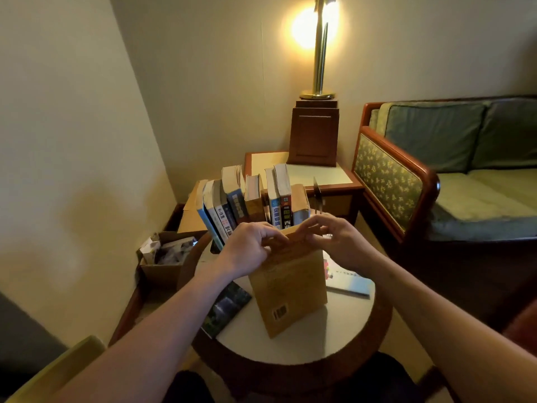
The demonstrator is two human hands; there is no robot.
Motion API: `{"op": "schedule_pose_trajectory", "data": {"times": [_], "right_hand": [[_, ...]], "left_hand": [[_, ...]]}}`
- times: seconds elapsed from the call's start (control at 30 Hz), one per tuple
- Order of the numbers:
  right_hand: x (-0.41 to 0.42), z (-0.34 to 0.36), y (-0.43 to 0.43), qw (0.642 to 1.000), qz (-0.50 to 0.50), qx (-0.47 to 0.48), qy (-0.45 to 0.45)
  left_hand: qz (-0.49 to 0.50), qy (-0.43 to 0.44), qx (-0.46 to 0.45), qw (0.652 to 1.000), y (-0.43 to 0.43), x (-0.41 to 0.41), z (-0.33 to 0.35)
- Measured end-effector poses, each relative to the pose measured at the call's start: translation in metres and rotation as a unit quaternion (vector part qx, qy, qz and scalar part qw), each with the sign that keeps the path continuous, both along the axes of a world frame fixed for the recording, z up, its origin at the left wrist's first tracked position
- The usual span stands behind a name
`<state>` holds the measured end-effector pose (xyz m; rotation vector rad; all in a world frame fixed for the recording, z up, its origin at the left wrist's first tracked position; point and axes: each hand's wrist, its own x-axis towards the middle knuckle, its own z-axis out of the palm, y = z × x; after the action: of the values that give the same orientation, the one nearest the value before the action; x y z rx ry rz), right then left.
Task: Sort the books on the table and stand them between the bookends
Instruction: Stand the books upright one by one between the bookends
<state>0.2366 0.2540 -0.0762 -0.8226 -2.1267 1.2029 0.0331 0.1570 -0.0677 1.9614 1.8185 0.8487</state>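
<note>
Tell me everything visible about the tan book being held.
The tan book has a plain brownish cover with faint print and a dark barcode near its lower left corner. It stands roughly upright, bottom edge on the white round table, in front of the row of standing books. The left hand and right hand pinch its top edge.

Lit brass lamp (319, 50), green sofa (453, 170)
</note>
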Motion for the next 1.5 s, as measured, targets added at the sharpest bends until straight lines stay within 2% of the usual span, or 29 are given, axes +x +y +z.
{"op": "schedule_pose_trajectory", "data": {"times": [0.13,0.23,0.3,0.4,0.53,0.6,0.73,0.87,0.93,1.07,1.17,1.23,1.37,1.5], "right_hand": [[0.018,0.0,0.006,0.998,-0.008,0.034,-0.055],[0.025,0.007,0.006,0.993,0.024,0.065,-0.097],[0.024,0.014,0.007,0.979,0.053,0.1,-0.172],[0.02,0.024,0.009,0.948,0.074,0.165,-0.262],[0.023,0.029,0.007,0.932,0.081,0.204,-0.287],[0.026,0.022,0.007,0.939,0.072,0.199,-0.27],[0.036,0.012,0.01,0.962,0.02,0.142,-0.232],[0.044,0.001,0.012,0.974,-0.034,0.066,-0.214],[0.044,-0.009,0.014,0.969,-0.048,0.031,-0.24],[0.047,-0.025,0.016,0.955,-0.078,-0.132,-0.255],[0.057,-0.034,0.014,0.924,-0.076,-0.297,-0.23],[0.064,-0.046,0.012,0.906,-0.092,-0.349,-0.22],[0.069,-0.057,0.006,0.915,-0.116,-0.34,-0.182],[0.076,-0.04,0.001,0.946,-0.097,-0.254,-0.179]], "left_hand": [[-0.009,0.039,0.039,0.998,0.007,0.013,-0.005],[-0.009,0.02,0.045,0.999,0.01,0.018,-0.007],[-0.017,0.004,0.033,0.999,0.013,0.022,-0.006],[-0.008,0.069,0.058,0.996,0.021,0.031,-0.005],[0.006,0.056,0.091,0.994,0.028,0.035,-0.014],[0.035,0.054,0.094,0.993,0.032,0.039,-0.029],[0.115,-0.04,0.051,0.991,0.024,0.067,-0.062],[0.131,-0.201,-0.05,0.97,0.019,0.096,-0.094],[0.118,-0.234,-0.072,0.962,0.021,0.112,-0.101],[0.069,-0.229,-0.105,0.965,0.022,0.13,-0.113],[0.036,-0.204,-0.125,0.97,0.017,0.13,-0.129],[0.031,-0.198,-0.15,0.968,0.014,0.129,-0.141],[0.026,-0.172,-0.163,0.971,0.017,0.125,-0.146],[0.027,-0.14,-0.176,0.974,0.023,0.103,-0.147]]}}
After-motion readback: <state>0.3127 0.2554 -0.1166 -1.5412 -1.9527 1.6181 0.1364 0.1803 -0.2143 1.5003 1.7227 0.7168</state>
